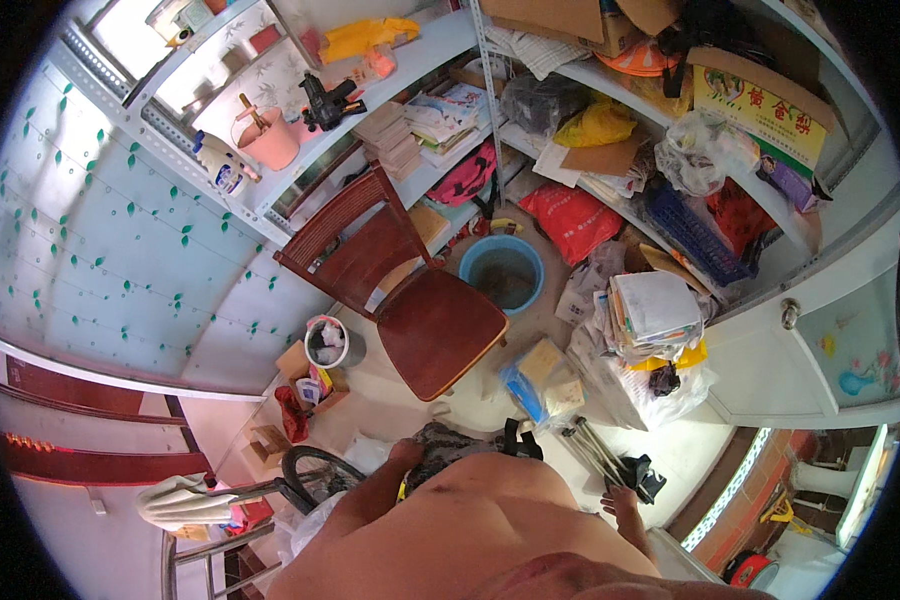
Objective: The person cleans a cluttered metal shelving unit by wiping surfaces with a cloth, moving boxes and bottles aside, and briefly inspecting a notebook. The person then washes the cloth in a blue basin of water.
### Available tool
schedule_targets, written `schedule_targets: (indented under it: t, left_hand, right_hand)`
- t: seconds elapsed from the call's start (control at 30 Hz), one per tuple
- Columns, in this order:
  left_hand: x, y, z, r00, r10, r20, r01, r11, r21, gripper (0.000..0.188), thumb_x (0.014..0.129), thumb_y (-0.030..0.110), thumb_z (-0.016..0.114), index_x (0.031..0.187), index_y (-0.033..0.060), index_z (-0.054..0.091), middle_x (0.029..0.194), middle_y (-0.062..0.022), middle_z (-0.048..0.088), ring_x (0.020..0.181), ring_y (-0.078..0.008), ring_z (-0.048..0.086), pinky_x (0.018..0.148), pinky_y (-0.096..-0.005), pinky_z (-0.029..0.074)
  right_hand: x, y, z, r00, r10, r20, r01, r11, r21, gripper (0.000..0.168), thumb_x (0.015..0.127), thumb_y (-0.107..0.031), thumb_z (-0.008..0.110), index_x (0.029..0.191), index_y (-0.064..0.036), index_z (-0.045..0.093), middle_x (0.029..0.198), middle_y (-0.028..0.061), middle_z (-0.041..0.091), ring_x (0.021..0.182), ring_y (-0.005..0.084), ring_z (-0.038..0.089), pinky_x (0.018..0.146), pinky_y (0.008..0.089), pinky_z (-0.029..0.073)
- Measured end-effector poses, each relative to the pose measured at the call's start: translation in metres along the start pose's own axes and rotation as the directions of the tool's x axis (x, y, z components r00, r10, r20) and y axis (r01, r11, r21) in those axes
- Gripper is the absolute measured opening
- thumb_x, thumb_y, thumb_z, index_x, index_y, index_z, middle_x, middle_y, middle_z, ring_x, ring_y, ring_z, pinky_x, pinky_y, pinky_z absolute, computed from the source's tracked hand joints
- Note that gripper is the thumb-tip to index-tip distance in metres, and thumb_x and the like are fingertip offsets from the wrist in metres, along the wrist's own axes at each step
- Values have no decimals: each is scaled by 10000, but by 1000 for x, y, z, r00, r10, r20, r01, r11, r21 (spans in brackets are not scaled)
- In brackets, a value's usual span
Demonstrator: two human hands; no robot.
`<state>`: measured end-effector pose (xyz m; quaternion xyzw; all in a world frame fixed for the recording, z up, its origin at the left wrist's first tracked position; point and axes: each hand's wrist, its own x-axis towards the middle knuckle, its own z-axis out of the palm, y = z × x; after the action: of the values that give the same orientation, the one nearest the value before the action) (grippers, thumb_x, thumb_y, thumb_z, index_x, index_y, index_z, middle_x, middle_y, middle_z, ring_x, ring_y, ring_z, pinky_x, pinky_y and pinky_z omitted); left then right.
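Observation:
My left hand [406, 453] is at the edge of a dark patterned fabric item [450, 444], just in front of my bare torso. Its fingers are hard to make out, so whether it grips the fabric cannot be told. A black strap [521, 441] stands out at the right end of this fabric. Lower right, my right hand [619, 502] hangs with its fingers apart and nothing visible in it. Close by it, a bundle of thin metal poles [596, 448] lies on the floor with a black fabric piece [643, 477] at one end.
Ahead stands a wooden chair [439, 330], with a blue basin [502, 274] behind it and a waste bin [335, 342] to its left. Stacked papers [656, 307] rise at the right beside a white door [772, 367]. Loaded metal shelves [420, 52] line the back.

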<state>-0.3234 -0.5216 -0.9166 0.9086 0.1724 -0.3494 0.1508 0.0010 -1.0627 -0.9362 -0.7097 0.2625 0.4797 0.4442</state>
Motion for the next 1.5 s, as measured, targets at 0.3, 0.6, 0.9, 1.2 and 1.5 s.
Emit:
schedule_targets:
  t: [0.3,0.6,0.9,1.2,1.5]
  left_hand:
    - [19,32,-28,987,162,10,-161,987,-27,345,892,302,572,1011,10,710,1005,-223,687,991,-373,662,889,-487,527]
    - [50,6,-13,992,108,59,-110,994,29,308,840,232,681,1085,46,695,1042,-166,689,990,-316,665,829,-431,555]
    - [22,-150,-54,892,-436,123,-184,-597,-781,396,883,364,684,1184,115,616,1012,-58,593,909,-261,610,765,-448,544]
    - [22,-399,-193,293,-944,-150,-484,-11,-875,935,675,266,899,1397,-45,393,1313,-158,558,1109,-283,594,907,-425,490]
    - [126,-437,-277,154,-925,-348,-721,136,-680,766,646,35,883,1294,-53,485,1299,-166,591,1142,-243,599,957,-385,492]
  right_hand:
    - [-9,-5,18,998,41,-55,-33,991,133,313,959,-263,604,1230,-107,582,985,130,707,797,277,693,629,412,539]
    - [-35,15,19,991,106,-81,-97,990,101,361,969,-241,592,1286,-69,577,1036,137,709,832,265,703,681,399,560]
    - [-20,3,14,994,84,-74,-79,995,64,330,968,-265,598,1227,-63,566,966,121,698,763,257,692,628,405,573]
    - [-23,8,26,976,168,-137,-169,986,4,318,916,-328,604,1142,-106,584,973,133,676,810,303,666,685,435,545]
    - [-83,-33,120,977,139,-160,-139,990,10,358,948,-342,558,1177,-69,587,1010,144,685,814,304,676,674,428,547]
